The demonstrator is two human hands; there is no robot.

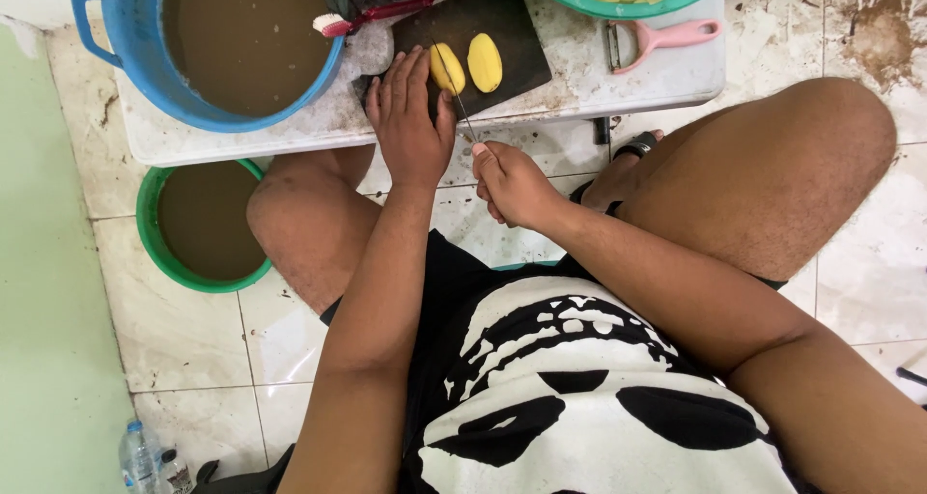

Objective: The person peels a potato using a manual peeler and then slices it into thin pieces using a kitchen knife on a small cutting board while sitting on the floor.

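Observation:
Two peeled yellow potato halves lie on a dark cutting board (502, 21) on a low white table (579, 88). My left hand (410, 117) rests flat on the board, fingers against the left potato half (446, 67). The right potato half (485, 61) lies free beside it. My right hand (512, 183) grips a knife (465, 119) by its handle, the thin blade pointing up toward the left half.
A blue tub (145, 59) of brown water stands on the table's left. A green basin (150, 214) of brown water sits on the floor below. A green bowl (618, 9) of potato pieces and a pink peeler (666, 38) lie at the table's right. Plastic bottles (145, 455) stand at bottom left.

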